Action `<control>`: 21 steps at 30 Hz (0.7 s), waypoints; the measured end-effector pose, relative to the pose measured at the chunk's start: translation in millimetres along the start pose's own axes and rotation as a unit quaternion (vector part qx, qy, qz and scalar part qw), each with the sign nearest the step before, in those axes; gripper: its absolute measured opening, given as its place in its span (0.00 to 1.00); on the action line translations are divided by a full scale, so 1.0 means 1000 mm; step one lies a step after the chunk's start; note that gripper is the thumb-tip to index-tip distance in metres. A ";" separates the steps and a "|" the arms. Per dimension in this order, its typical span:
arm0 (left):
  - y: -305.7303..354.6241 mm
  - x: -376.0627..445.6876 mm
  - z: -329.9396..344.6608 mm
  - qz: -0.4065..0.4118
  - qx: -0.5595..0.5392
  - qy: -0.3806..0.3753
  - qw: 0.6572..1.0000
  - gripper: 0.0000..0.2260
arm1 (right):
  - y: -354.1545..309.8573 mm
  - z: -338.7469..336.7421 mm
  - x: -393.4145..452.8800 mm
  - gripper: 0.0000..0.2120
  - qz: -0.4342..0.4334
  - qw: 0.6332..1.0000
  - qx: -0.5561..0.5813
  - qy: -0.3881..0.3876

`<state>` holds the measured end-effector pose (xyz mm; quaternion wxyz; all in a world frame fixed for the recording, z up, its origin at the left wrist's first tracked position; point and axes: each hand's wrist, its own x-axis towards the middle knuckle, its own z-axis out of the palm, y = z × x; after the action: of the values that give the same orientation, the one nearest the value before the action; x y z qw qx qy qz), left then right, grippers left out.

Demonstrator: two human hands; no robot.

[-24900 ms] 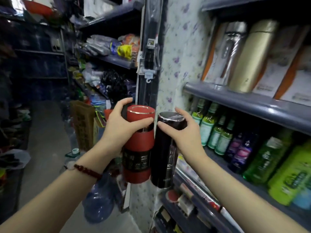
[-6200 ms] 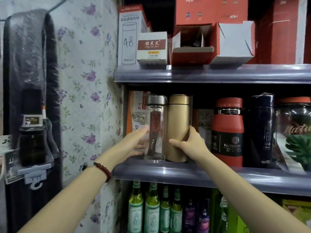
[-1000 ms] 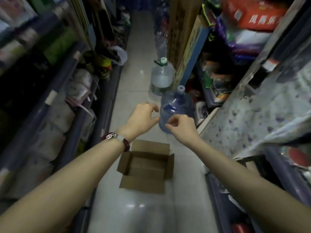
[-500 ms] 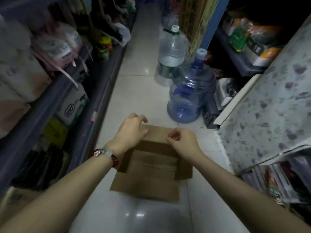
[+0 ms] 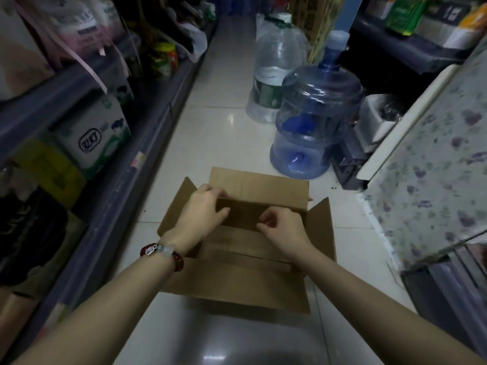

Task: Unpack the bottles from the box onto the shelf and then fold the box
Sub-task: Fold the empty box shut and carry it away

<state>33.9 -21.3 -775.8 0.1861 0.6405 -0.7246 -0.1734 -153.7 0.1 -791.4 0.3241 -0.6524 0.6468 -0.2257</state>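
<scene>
A brown cardboard box [image 5: 237, 285] stands on the tiled floor with all of its flaps spread open, and no bottles show inside it. My left hand [image 5: 203, 214] grips the left end of the box's far wall, with fingers over the top edge and the thumb inside. My right hand [image 5: 284, 230] hovers inside the box by the far wall with its fingers curled, and it holds nothing. No task bottles are in view.
A blue water jug [image 5: 313, 122] and a clear jug [image 5: 274, 75] stand just beyond the box. Low shelves with milk cartons [image 5: 95, 133] run along the left. A floral-papered shelf end [image 5: 432, 164] borders the right of the narrow aisle.
The view has dropped closer to the box. Both hands moved down to it. The left hand took hold of the far wall, while the right hand came inside the box.
</scene>
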 end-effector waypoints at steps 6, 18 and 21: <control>-0.032 0.003 -0.013 -0.065 0.093 0.088 0.990 0.25 | 0.010 -0.012 -0.006 0.16 -0.038 0.993 -0.068 0.089; -0.009 -0.027 0.036 -0.112 -0.018 0.016 0.993 0.26 | 0.060 -0.032 -0.012 0.36 0.078 0.964 -0.184 0.175; -0.009 -0.027 0.055 -0.118 -0.035 -0.032 0.992 0.27 | 0.062 -0.021 -0.015 0.38 0.088 0.977 -0.120 0.152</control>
<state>17.9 5.1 -829.5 0.1631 0.7087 -0.6432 -0.2398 -213.4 14.8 -819.5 0.1599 -0.5855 0.7656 -0.2133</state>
